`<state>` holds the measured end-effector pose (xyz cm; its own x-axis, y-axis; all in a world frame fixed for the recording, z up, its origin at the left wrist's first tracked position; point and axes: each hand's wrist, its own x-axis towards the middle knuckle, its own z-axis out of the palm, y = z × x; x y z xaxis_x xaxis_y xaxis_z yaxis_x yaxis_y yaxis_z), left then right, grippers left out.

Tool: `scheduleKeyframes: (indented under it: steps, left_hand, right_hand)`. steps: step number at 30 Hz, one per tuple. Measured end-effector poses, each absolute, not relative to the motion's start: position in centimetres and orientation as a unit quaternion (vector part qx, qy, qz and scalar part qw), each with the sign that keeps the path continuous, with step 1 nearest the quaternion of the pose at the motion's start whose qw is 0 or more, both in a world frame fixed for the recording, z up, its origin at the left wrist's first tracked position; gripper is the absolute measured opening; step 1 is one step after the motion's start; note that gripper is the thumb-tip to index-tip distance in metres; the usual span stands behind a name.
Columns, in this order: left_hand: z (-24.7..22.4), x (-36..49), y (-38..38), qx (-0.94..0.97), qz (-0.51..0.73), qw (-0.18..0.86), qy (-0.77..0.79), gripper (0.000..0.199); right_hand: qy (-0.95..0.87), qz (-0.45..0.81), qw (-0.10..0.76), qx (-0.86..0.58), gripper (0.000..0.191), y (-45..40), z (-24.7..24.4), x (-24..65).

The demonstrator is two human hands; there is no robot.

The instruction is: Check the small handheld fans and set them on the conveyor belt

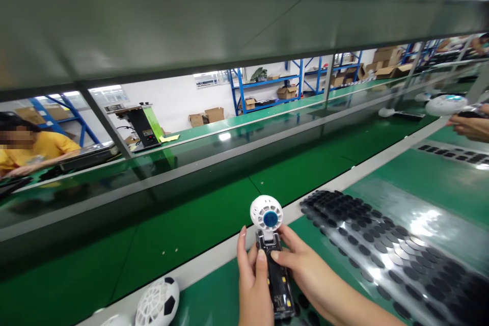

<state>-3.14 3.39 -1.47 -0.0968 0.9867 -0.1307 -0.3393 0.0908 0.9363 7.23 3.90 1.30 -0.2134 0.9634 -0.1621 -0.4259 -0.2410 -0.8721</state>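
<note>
A small handheld fan (280, 288) with a white round head and a dark see-through handle stands upright between my hands at the lower middle. A blue disc sits at the centre of its head. My left hand (254, 277) holds the handle from the left, thumb on its front. From the right, my right hand (301, 260) grips it, thumb near the top of the handle. Sheets of black round stickers (367, 234) lie to the right. At the lower left is a white fan head (157, 301) with black patches.
Beyond the bench's pale edge (210, 265) runs a green conveyor (214, 214), with another fan (401, 114) far right. A person's hand (471, 125) holds a white fan there. A person in yellow (49, 150) sits across at left. A metal shelf (171, 25) hangs overhead.
</note>
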Motion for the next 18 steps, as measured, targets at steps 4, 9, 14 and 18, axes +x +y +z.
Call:
scheduleKeyframes:
  steps: [4, 9, 14, 18]
  left_hand:
    - [-1.3, -3.2, 3.4, 0.352, 0.567, 0.569, 0.481, 0.062]
    - [-1.6, -3.0, 3.3, 0.374, 0.566, 0.55, 0.487, 0.064]
    - [-2.3, -3.2, 3.6, 0.37, 0.572, 0.555, 0.477, 0.064]
    - [-2.3, -3.1, 4.2, 0.317, 0.589, 0.578, 0.468, 0.074]
  right_hand:
    - [-0.378, 0.702, 0.484, -0.36, 0.051, 4.0, 1.4, 7.8]
    - [-0.452, 0.713, 0.396, -0.361, 0.054, 4.9, 2.3, 9.1]
    - [-0.53, 0.635, 0.374, -0.42, 0.049, 5.4, 2.5, 9.1]
    - [-0.54, 0.601, 0.372, -0.457, 0.048, 6.0, 2.1, 8.9]
